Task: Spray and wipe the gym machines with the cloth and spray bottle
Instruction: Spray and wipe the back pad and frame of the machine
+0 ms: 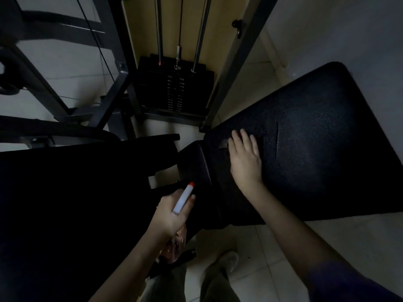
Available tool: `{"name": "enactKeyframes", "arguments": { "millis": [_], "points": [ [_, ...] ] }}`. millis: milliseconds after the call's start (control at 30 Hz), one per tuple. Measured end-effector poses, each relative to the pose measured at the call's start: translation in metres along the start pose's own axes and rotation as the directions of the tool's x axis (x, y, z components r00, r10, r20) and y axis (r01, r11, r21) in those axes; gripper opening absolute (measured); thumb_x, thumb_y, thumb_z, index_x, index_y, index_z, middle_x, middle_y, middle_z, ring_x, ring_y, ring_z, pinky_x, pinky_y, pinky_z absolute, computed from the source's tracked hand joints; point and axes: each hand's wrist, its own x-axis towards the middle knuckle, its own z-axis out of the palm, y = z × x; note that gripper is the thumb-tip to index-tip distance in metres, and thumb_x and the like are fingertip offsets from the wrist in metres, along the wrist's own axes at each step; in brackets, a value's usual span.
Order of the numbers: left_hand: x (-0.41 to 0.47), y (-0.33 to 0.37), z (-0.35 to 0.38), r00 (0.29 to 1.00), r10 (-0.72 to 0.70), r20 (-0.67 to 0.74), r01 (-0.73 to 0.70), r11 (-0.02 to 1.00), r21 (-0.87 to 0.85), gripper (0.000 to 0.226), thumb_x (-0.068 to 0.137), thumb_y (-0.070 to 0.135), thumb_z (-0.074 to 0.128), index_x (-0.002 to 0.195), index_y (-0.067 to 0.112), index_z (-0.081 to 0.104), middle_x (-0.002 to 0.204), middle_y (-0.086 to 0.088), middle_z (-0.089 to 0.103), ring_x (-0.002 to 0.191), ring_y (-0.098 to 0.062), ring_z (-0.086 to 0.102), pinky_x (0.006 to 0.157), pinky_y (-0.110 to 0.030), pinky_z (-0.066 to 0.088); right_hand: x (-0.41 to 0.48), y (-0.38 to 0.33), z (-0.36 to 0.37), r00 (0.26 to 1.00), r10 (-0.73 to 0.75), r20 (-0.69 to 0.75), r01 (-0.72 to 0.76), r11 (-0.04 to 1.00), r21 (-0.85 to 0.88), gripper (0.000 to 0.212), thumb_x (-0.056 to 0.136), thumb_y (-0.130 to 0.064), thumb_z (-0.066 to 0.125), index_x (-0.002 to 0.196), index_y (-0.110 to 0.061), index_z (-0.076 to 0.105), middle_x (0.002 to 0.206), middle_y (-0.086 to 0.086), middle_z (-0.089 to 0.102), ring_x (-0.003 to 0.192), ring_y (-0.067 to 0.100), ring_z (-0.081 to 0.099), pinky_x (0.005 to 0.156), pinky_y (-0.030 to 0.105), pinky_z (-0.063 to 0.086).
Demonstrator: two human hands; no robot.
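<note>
Nearest the camera, a pale shoe (230, 260) stood on the tiled floor (283, 243) below the person's arms. Just above it the left hand (170, 219) gripped the spray bottle (184, 198) round its neck, fingers curled. Its white head and orange nozzle pointed up and away toward the small dark seat pad (196, 164), and its clear, pinkish body hung below the hand.

Beyond that, the right hand (245, 160) lay flat with fingers straight and slightly spread on the long black back pad (322, 118), near its narrow near-left end. A darker rectangular patch beside and under the fingers looked like the cloth (269, 138), spread on the pad, though the dim light left that uncertain.

Judged from this, the work was at the wiping stage on this pad, with only the near end under the hand. No wet sheen showed anywhere, so I could not tell how much had been sprayed or wiped. The far end of the pad, the seat pad and the grey frame (237, 68) appeared left to do.

Farthest off, the weight stack (174, 92) sat on its chrome guide rods (158, 29). Two columns of small white figures ran down its plates. Some seemed to end in "kg", but none read surely. The bottle showed no readable label.
</note>
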Motion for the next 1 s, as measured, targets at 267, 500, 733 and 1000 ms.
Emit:
{"name": "enactKeyframes", "arguments": {
  "millis": [267, 500, 733, 1000],
  "points": [
    [0.007, 0.007, -0.007, 1.0, 0.02, -0.012, -0.02, 1.0, 0.017, 0.021, 0.096, 0.031, 0.054, 0.096, 0.011, 0.062, 0.081, -0.011, 0.066, 0.071, -0.022, 0.063, 0.066, -0.034, 0.051, -0.031, -0.026, 0.025, 0.86, -0.423, 0.285, 0.402, 0.906, 0.133, 0.035, 0.05, -0.006, 0.082, 0.084, -0.009, 0.077, 0.106, 0.006, 0.071, 0.105, 0.026, 0.064, 0.095, 0.042, 0.047],
    [0.015, 0.015, -0.017, 1.0, 0.021, -0.023, -0.023, 0.997, -0.079, 0.008, 0.095, 0.028, 0.056, 0.088, 0.026, 0.059, 0.086, -0.017, 0.067, 0.077, -0.028, 0.065, 0.071, -0.047, 0.053, 0.019, 0.006, 0.003, 0.981, -0.176, 0.081, 0.173, 0.984, 0.035, 0.038, 0.069, 0.0, 0.065, 0.107, 0.002, 0.068, 0.12, 0.016, 0.063, 0.115, 0.035, 0.057, 0.103, 0.048, 0.038],
    [0.023, 0.01, -0.016, 0.999, -0.014, -0.037, 0.014, 1.0, 0.007, 0.017, 0.095, 0.029, 0.055, 0.093, 0.014, 0.062, 0.08, -0.012, 0.065, 0.069, -0.022, 0.062, 0.065, -0.036, 0.051, 0.048, -0.045, 0.023, 0.904, -0.279, 0.325, 0.293, 0.956, 0.006, 0.042, 0.079, -0.007, 0.047, 0.114, -0.013, 0.069, 0.128, 0.002, 0.061, 0.125, 0.022, 0.051, 0.109, 0.036, 0.033],
    [0.034, 0.021, -0.02, 0.997, 0.014, -0.077, -0.02, 0.996, -0.083, 0.015, 0.094, 0.024, 0.059, 0.083, 0.034, 0.057, 0.07, -0.011, 0.062, 0.053, -0.002, 0.055, 0.05, -0.017, 0.042, 0.029, -0.014, 0.016, 0.863, -0.344, 0.371, 0.333, 0.938, 0.094, 0.044, 0.053, 0.0, 0.081, 0.097, -0.003, 0.073, 0.111, 0.011, 0.068, 0.111, 0.03, 0.06, 0.1, 0.042, 0.043]
  ]
}}
